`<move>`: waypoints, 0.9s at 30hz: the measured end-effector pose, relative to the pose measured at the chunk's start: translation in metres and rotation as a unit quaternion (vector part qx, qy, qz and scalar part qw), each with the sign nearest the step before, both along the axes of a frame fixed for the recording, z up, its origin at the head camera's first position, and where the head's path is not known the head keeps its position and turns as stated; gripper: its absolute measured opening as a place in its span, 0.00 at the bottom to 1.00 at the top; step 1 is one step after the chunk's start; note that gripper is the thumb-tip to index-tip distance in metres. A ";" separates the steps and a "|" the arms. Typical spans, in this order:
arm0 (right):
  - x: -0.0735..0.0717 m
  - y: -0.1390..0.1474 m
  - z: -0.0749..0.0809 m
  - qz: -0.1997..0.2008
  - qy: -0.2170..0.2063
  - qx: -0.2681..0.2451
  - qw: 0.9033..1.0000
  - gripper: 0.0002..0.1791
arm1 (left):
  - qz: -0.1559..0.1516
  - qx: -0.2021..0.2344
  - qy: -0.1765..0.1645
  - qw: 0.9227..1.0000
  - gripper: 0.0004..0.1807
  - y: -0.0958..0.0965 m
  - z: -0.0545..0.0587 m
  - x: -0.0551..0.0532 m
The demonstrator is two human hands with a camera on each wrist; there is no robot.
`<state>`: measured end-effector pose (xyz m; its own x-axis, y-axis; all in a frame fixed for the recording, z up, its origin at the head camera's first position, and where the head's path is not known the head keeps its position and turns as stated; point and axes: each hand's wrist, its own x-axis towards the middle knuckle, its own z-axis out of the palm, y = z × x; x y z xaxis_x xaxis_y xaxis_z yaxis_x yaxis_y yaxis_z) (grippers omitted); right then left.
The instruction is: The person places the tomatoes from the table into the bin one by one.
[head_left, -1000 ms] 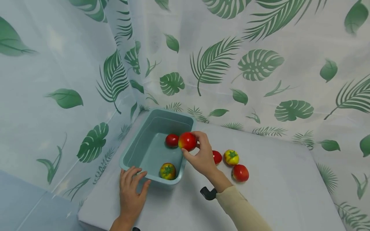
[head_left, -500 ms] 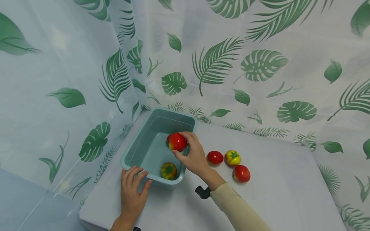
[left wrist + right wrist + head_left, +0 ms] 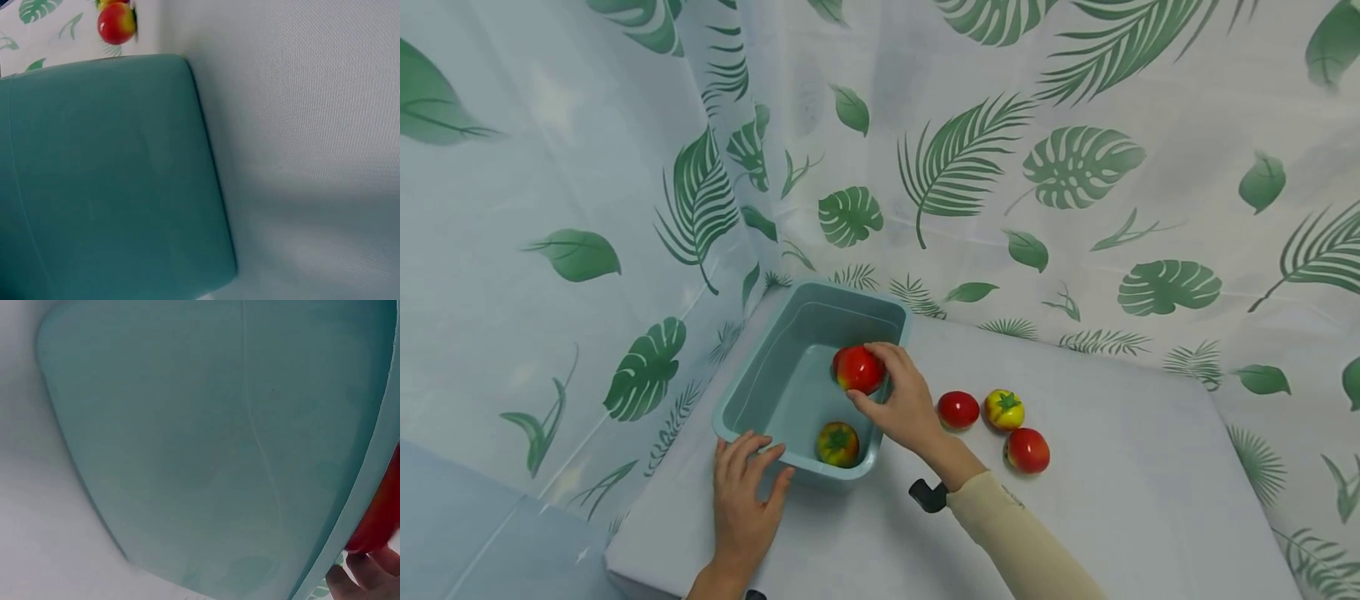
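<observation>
My right hand (image 3: 904, 404) reaches over the right rim of a blue-green plastic basin (image 3: 752, 379). Thumb and fingers hold a red tomato (image 3: 860, 370) with a yellowish patch, which mostly covers another red tomato (image 3: 837, 360) behind it. A yellow-green and reddish tomato (image 3: 838, 444) with a green leafy top lies in the basin's near right corner. My left hand (image 3: 745, 508) rests its fingertips on the near left rim, thumb apart, outside the front wall. The right wrist view shows the held tomato (image 3: 378, 515) beyond the rim; the left wrist view shows mainly the basin's outer wall (image 3: 112, 181).
Right of the basin on the white-covered table (image 3: 1120, 483) lie a shiny red tomato (image 3: 958, 410), a yellow one with a green top (image 3: 1003, 409), and another red one (image 3: 1027, 451). A leaf-patterned curtain (image 3: 970, 275) closes off the back and left sides.
My right hand has moved left with the tomato, from above the right rim to over the basin's inside, then stayed nearly still. My left hand keeps its place on the rim.
</observation>
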<state>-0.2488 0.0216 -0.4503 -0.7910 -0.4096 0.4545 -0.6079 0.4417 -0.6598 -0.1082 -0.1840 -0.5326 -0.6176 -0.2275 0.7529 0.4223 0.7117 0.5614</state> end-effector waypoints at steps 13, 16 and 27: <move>0.004 0.024 -0.003 -0.033 -0.001 0.018 0.999 0.35 | 0.017 -0.009 0.003 1.000 0.21 0.002 0.001 0.000; 0.003 0.039 -0.006 -0.047 -0.005 0.028 0.998 0.35 | 0.019 -0.005 0.002 1.000 0.20 0.002 0.000 0.001; 0.002 0.114 -0.017 -0.134 -0.029 0.041 0.990 0.39 | 0.009 0.008 0.008 1.000 0.19 0.006 -0.001 0.000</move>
<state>-0.2471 0.1358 -0.4673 -0.9003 -0.2140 0.3791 -0.4231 0.6353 -0.6460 -0.1082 -0.1785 -0.5338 -0.6017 -0.2501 0.7586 0.4177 0.7109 0.5657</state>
